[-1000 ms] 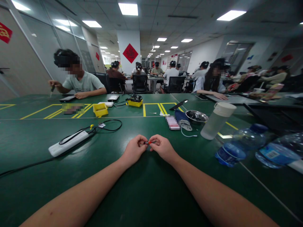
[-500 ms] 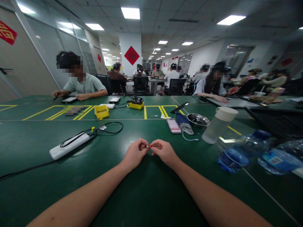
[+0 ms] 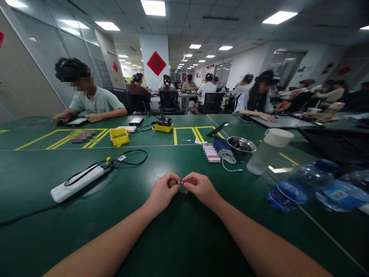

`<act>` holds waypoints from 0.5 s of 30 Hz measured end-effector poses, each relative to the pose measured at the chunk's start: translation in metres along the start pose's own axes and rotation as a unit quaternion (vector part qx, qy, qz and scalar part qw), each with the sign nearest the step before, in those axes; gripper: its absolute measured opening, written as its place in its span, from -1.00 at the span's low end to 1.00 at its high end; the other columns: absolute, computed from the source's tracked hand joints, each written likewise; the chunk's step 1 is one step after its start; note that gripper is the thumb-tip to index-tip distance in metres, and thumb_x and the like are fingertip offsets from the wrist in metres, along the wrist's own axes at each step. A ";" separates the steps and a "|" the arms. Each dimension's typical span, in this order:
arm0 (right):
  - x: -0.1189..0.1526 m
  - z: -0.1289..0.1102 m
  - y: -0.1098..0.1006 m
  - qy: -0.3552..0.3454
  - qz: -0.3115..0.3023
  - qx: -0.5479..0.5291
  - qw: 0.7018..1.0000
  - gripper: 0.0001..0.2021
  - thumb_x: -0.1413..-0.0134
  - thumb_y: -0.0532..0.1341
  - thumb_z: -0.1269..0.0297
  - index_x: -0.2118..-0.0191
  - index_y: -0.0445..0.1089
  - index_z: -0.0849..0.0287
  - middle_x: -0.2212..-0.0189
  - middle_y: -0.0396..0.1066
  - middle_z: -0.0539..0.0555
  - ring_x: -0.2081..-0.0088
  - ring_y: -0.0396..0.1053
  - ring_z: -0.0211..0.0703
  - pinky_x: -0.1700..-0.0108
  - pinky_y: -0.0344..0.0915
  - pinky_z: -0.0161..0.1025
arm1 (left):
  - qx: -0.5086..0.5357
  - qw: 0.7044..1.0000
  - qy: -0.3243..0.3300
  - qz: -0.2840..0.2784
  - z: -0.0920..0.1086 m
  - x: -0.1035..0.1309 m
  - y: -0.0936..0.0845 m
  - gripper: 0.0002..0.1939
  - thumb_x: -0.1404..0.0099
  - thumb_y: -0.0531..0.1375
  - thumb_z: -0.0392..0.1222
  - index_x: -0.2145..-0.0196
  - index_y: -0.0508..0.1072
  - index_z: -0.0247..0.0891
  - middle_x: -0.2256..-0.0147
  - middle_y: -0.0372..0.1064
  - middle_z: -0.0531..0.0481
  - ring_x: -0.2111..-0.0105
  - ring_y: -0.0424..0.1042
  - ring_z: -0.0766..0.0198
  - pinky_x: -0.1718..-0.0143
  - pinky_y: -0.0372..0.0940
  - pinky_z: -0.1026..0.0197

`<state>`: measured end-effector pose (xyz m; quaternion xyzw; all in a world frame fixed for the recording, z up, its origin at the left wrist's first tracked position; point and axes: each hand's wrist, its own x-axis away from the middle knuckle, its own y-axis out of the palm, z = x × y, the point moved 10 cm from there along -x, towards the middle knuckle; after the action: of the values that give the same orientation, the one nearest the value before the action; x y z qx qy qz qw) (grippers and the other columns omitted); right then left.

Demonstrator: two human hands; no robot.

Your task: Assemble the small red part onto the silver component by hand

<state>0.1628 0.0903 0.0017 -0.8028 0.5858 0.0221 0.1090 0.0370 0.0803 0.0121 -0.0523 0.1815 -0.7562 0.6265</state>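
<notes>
Fingers (image 3: 173,177) of both hands (image 3: 163,191) (image 3: 203,190) pinch a small part (image 3: 179,182), apparently lying crosswise, orange end (image 3: 182,182) rightward.

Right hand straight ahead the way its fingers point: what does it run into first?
Most likely the left hand, almost at once. Its fingertips face those of the right hand across the small orange-and-dark piece both seem to pinch; exact depth is unclear.
</notes>
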 end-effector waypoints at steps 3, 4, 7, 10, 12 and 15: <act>0.000 -0.001 0.000 0.005 0.002 0.002 1.000 -0.85 0.01 0.28 0.28 0.30 0.44 0.24 0.44 0.48 0.04 0.49 0.43 -0.24 0.39 0.35 -0.28 | -0.013 1.000 0.009 0.002 -0.004 -0.001 0.000 -0.88 -0.17 0.18 -0.24 0.29 0.41 -0.25 0.42 0.39 0.03 0.43 0.36 0.28 0.39 0.22 0.24; 0.001 0.000 0.000 0.009 0.004 0.003 1.000 -0.85 0.01 0.28 0.28 0.31 0.44 0.24 0.45 0.47 0.03 0.49 0.43 -0.25 0.40 0.35 -0.28 | -0.016 1.000 0.012 0.003 -0.005 -0.001 0.000 -0.88 -0.17 0.18 -0.24 0.29 0.42 -0.25 0.42 0.38 0.04 0.43 0.36 0.28 0.39 0.21 0.24; 0.001 0.000 0.000 0.018 0.008 0.005 1.000 -0.85 0.01 0.28 0.27 0.31 0.44 0.24 0.45 0.48 0.03 0.50 0.43 -0.24 0.41 0.35 -0.28 | -0.010 1.000 0.017 0.001 -0.007 -0.002 0.001 -0.88 -0.17 0.18 -0.24 0.29 0.42 -0.24 0.45 0.36 0.05 0.45 0.34 0.29 0.40 0.19 0.25; 0.001 -0.001 0.000 0.017 0.004 0.011 1.000 -0.85 0.01 0.28 0.28 0.31 0.43 0.24 0.44 0.49 0.05 0.49 0.44 -0.23 0.40 0.36 -0.28 | -0.005 1.000 0.016 -0.002 -0.008 -0.002 0.002 -0.88 -0.17 0.17 -0.25 0.29 0.42 -0.25 0.45 0.35 0.06 0.46 0.33 0.30 0.41 0.18 0.26; 0.001 -0.001 0.001 0.015 -0.001 0.016 1.000 -0.86 0.00 0.27 0.28 0.30 0.43 0.24 0.43 0.49 0.05 0.48 0.45 -0.22 0.39 0.37 -0.28 | -0.010 1.000 0.015 -0.004 -0.007 -0.002 0.002 -0.88 -0.16 0.17 -0.27 0.29 0.41 -0.25 0.45 0.35 0.06 0.45 0.32 0.30 0.41 0.18 0.26; 0.002 -0.002 0.002 0.011 -0.002 0.020 1.000 -0.86 -0.01 0.26 0.29 0.30 0.44 0.23 0.43 0.49 0.05 0.47 0.46 -0.21 0.39 0.38 -0.27 | -0.019 1.000 0.013 -0.008 -0.007 -0.001 0.003 -0.88 -0.16 0.16 -0.29 0.29 0.41 -0.24 0.46 0.33 0.07 0.46 0.31 0.30 0.41 0.17 0.26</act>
<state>0.1613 0.0877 0.0033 -0.8017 0.5858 0.0011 0.1187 0.0380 0.0826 0.0053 -0.0560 0.2035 -0.7584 0.6167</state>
